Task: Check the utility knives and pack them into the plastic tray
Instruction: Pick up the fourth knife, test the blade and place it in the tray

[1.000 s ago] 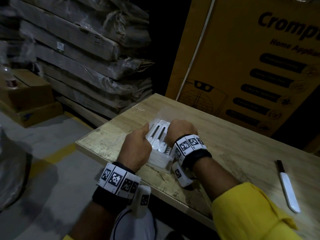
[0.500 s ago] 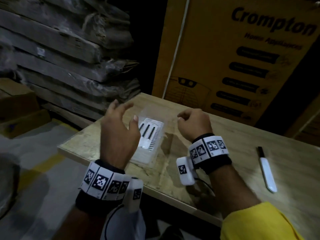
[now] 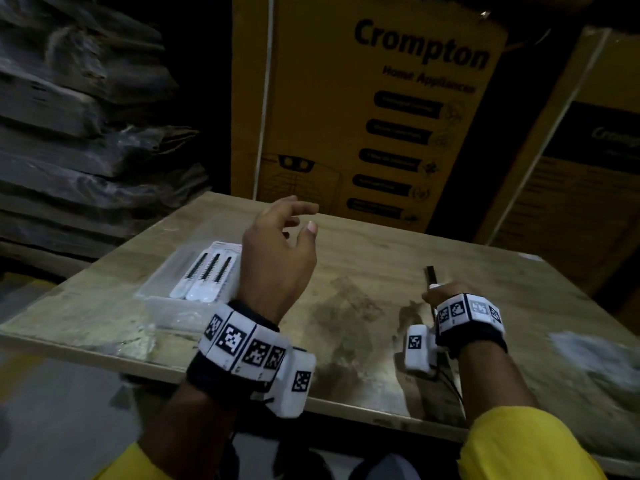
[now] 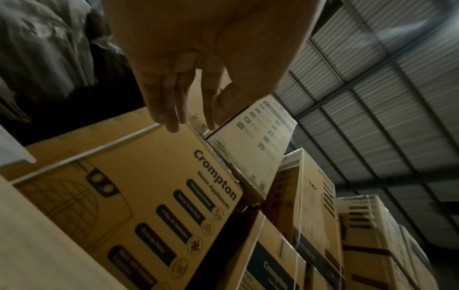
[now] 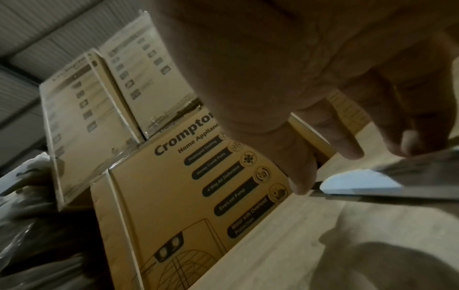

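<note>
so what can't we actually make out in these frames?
- Right hand grip on the loose knife: head view, the hand and wristband cover the white body; right wrist view is blurred, contact unclear.
- Knife blades: too dark and small to check in any view.
- Tray contents: three knives show; the left hand covers the tray's right edge.
- White patch on the table: motion-blurred.

Plenty of bare wooden table [image 3: 363,271] is left between the plastic tray [image 3: 162,299] at the left edge and the loose utility knife [image 3: 431,273] on the right, so that lane can be passed through freely. The back edge is walled off by the Crompton cardboard boxes [image 3: 381,109]. The left side is hemmed in by wrapped stacked bundles [image 3: 86,133].
</note>
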Demonstrator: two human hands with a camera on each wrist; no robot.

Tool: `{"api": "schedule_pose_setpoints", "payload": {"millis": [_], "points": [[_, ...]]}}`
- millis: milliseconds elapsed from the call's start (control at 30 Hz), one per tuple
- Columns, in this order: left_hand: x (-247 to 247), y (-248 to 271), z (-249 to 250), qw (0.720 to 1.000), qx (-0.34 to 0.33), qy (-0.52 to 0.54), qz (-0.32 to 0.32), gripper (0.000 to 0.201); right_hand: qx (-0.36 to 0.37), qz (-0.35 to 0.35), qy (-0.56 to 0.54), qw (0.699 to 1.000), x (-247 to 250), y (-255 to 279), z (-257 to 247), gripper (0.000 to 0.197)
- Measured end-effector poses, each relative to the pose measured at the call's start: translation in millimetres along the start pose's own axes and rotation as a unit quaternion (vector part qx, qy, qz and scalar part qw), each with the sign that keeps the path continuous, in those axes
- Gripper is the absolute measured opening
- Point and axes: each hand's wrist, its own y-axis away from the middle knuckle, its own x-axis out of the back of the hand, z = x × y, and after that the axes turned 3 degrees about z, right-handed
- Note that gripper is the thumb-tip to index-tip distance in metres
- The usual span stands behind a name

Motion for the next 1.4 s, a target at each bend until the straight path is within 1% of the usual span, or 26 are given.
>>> {"api": "schedule_pose_setpoints", "payload": {"millis": [67,133,200,233,267,300,333,367,400,467,500,533,600,667,700,767,800,867,900,967,1033,1133,1233,1300,1333,1400], "points": [[-13.7,-2.9,4.0,1.000,-0.003,0.005,-0.019,0.022,-0.033,-0.008,-0.059,0.998,-3.4,-5.1,3.3,0.038],[-24.3,-8.2,6.1,0.999,-0.005,0.003,-0.035,0.020,-0.050,0.012,-0.124,0.991,-2.9,-6.3,1.6,0.045],[-32.9,-15.1,7.5,0.999,-0.008,0.000,-0.048,0.019,-0.025,0.015,-0.136,0.990,-5.8,-1.5,2.5,0.054],[-36.6,-18.7,7.8,0.999,-0.010,-0.001,-0.053,0.018,-0.006,0.015,-0.116,0.993,-5.9,-1.7,5.7,0.056],[-40.1,-22.6,7.9,0.998,-0.011,-0.004,-0.057,0.017,-0.006,0.025,-0.108,0.994,-7.0,-2.7,9.1,0.053],[-43.4,-26.7,8.1,0.998,-0.009,-0.008,-0.061,0.017,-0.015,0.027,-0.090,0.995,-7.2,-5.0,10.8,0.046],[-46.6,-31.1,7.8,0.998,-0.003,-0.012,-0.067,0.017,-0.026,0.027,-0.095,0.995,-5.6,-8.6,13.2,0.040],[-50.1,-35.5,6.9,0.997,0.005,-0.015,-0.074,0.018,-0.035,0.005,-0.132,0.991,-2.1,-11.4,12.8,0.035],[-54.2,-39.9,5.4,0.996,0.014,-0.016,-0.083,0.018,-0.049,-0.032,-0.169,0.984,0.1,-13.9,11.6,0.035],[-63.1,-48.7,0.0,0.994,0.031,-0.013,-0.100,0.018,-0.061,-0.077,-0.204,0.974,-1.7,-23.4,12.3,0.050],[-68.1,-52.6,-3.8,0.993,0.041,-0.014,-0.109,0.018,-0.064,-0.079,-0.235,0.967,-2.3,-24.7,10.1,0.052],[-73.9,-56.6,-8.5,0.991,0.054,-0.015,-0.118,0.018,-0.066,-0.066,-0.245,0.965,-4.8,-27.8,8.2,0.048],[-85.9,-63.5,-17.4,0.987,0.083,-0.019,-0.136,0.017,-0.041,-0.039,-0.261,0.964,-6.3,-32.2,1.0,0.035],[-100.0,-70.0,-26.0,0.982,0.114,-0.015,-0.152,0.020,-0.003,-0.029,-0.313,0.949,-3.8,-38.4,-7.0,0.026],[-108.0,-73.0,-31.2,0.978,0.129,-0.008,-0.164,0.026,0.011,-0.017,-0.317,0.948,-1.2,-40.0,-12.5,0.020],[-123.3,-77.8,-40.6,0.968,0.163,0.002,-0.191,0.038,0.049,0.014,-0.279,0.959,2.6,-46.4,-24.7,0.009],[-130.8,-79.6,-45.4,0.962,0.181,0.006,-0.206,0.042,0.065,0.029,-0.253,0.965,4.1,-49.1,-32.1,0.007],[-144.9,-83.2,-53.7,0.949,0.212,0.024,-0.232,0.043,0.092,0.042,-0.221,0.970,2.3,-57.6,-47.3,0.011],[-151.0,-85.0,-56.7,0.943,0.229,0.037,-0.238,0.042,0.107,0.040,-0.221,0.969,0.9,-60.6,-54.4,0.014],[-160.5,-88.7,-61.1,0.935,0.254,0.065,-0.237,0.040,0.134,0.038,-0.226,0.964,-5.6,-67.3,-65.1,0.022],[-164.8,-93.7,-64.8,0.935,0.259,0.081,-0.229,0.039,0.168,0.044,-0.222,0.959,-10.9,-72.2,-71.6,0.026],[-164.4,-97.2,-72.0,0.936,0.272,0.110,-0.195,0.035,0.219,0.051,-0.254,0.941,-11.1,-72.5,-74.3,0.026],[-162.2,-97.1,-80.9,0.936,0.283,0.137,-0.156,0.031,0.274,0.047,-0.273,0.921,-7.8,-64.3,-71.6,0.032],[-161.7,-96.6,-86.2,0.938,0.283,0.148,-0.133,0.020,0.288,0.030,-0.301,0.909,-8.6,-59.5,-69.9,0.033],[-160.9,-96.8,-88.3,0.937,0.284,0.160,-0.125,0.015,0.283,0.015,-0.315,0.906,-10.8,-58.2,-69.2,0.034],[-156.8,-97.6,-90.5,0.931,0.284,0.197,-0.119,0.013,0.261,-0.019,-0.319,0.911,-16.8,-56.6,-69.5,0.035]]}}
